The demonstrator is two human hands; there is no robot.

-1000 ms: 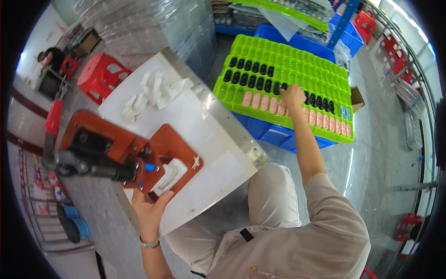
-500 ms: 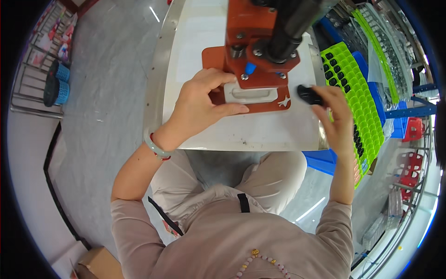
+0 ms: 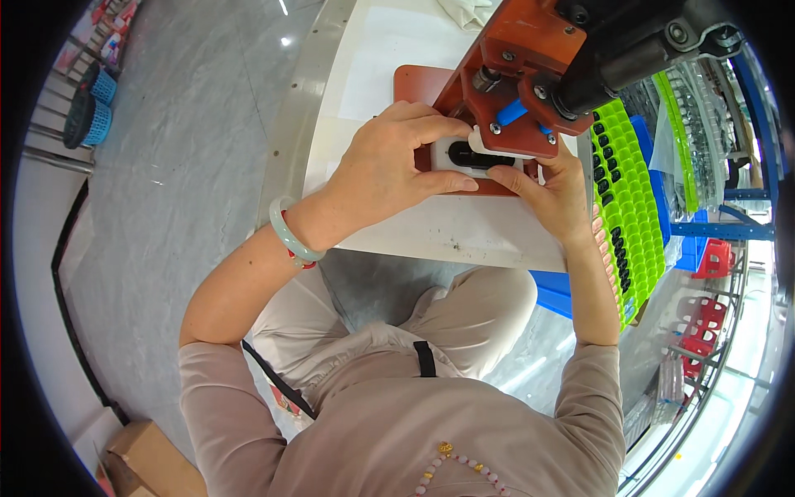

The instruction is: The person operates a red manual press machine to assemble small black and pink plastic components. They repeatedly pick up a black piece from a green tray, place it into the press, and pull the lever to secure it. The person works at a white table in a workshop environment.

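Observation:
A black oval piece [image 3: 474,155] lies in the recess of a white block-shaped holder [image 3: 441,155] on the orange base of a hand press [image 3: 520,58]. My left hand [image 3: 389,170] grips the left end of the holder, thumb in front and fingers behind. At the right end, my right hand [image 3: 556,195] has its thumb against the black piece, the fingers partly hidden behind it. Right above the holder is the press head [image 3: 530,120], with a blue pin [image 3: 512,113] on its front and a white pad under it that covers part of the recess.
A bright green tray [image 3: 642,228] with rows of small pockets stands at the table's right, several black pieces in it. Blue bins [image 3: 551,294] and a blue rack [image 3: 720,230] are beyond. The white table [image 3: 397,236] has a metal edge. Two blue baskets [image 3: 97,124] hang far left.
My right hand has moved left with the black piece, which now sits in the white holder. My left hand stays at the holder. The whole view has shifted and tilted.

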